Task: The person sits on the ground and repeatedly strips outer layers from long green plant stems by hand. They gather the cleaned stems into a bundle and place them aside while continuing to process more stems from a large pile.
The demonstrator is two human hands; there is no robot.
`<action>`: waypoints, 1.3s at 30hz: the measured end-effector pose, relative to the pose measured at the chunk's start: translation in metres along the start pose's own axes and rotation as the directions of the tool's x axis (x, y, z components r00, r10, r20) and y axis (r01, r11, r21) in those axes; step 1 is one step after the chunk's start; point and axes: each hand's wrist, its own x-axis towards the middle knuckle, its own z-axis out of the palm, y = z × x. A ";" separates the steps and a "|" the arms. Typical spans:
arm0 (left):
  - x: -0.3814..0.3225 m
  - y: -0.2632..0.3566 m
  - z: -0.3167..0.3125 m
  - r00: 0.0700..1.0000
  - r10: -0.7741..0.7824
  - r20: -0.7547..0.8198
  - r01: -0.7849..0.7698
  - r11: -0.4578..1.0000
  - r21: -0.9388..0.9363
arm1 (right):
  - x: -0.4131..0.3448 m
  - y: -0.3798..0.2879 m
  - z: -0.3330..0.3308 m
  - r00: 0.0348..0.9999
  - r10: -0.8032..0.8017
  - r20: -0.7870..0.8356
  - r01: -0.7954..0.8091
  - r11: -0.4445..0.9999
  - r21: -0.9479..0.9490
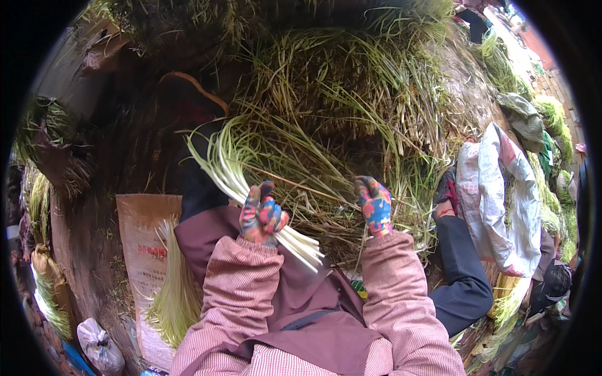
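Note:
My left hand point(263, 214), in a patterned blue, pink and yellow glove, is closed around a bunch of leafy stalks point(298, 244). The stalks have white lower ends pointing down to the right and pale green leaves point(225, 150) fanning out to the upper left. To the right, apart from the bunch, my right hand point(375, 204) wears a matching glove with its fingers curled. A thin brown straw point(291, 181) runs from the bunch toward my right fingers; whether they grip it cannot be made out. Loose green stalks point(310, 150) lie beyond both hands.
A large heap of grassy stalks point(348, 80) fills the ground ahead. Pale, trimmed stalks point(174, 291) lie on a printed woven sack point(141, 244) at my left. A crumpled white sack point(498, 202) is at the right, beside my bent leg point(458, 268). A tied plastic bag point(99, 345) sits lower left.

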 end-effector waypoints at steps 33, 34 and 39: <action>0.015 -0.023 -0.012 0.991 -0.052 0.125 0.040 0.994 0.098 | 0.009 -0.029 0.006 0.917 -0.394 -0.057 0.344 0.857 -0.384; 0.014 -0.024 -0.012 0.993 -0.059 0.107 0.046 0.992 0.114 | 0.006 -0.033 0.007 0.893 -0.444 -0.077 0.390 0.847 -0.361; 0.011 -0.034 -0.011 0.972 -0.027 -0.232 0.097 0.949 0.299 | -0.033 -0.055 0.005 0.845 -0.528 -0.089 0.476 0.816 -0.327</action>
